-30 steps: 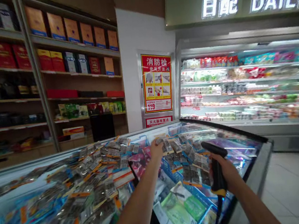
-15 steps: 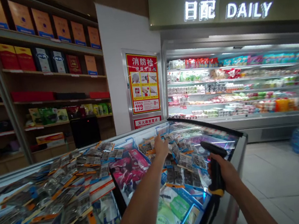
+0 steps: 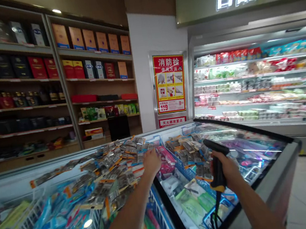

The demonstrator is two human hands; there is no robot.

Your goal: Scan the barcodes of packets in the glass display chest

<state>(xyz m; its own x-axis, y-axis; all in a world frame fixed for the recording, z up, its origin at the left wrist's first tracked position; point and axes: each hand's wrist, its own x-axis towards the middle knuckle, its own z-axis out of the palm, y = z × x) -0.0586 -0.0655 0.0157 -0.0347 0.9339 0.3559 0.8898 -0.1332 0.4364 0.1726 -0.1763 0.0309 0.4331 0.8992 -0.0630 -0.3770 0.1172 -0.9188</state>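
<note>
My right hand (image 3: 229, 167) keeps its grip clamped on the barcode scanner (image 3: 216, 170), nose toward small packets (image 3: 107, 173) lying flat on the freezer lid (image 3: 261, 149); my left hand (image 3: 151, 162) reaches them, and I cannot tell its grip.

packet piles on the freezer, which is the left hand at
The larger pile, farther from the scanner; the left hand rests at its right edge.

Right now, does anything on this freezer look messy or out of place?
Yes. Small dark packets lie in a loose, overlapping heap that seems to sit on the freezer's glass lid, pointing every way. The left hand rests at the heap's edge; the right hand holds a black scanner.
</note>
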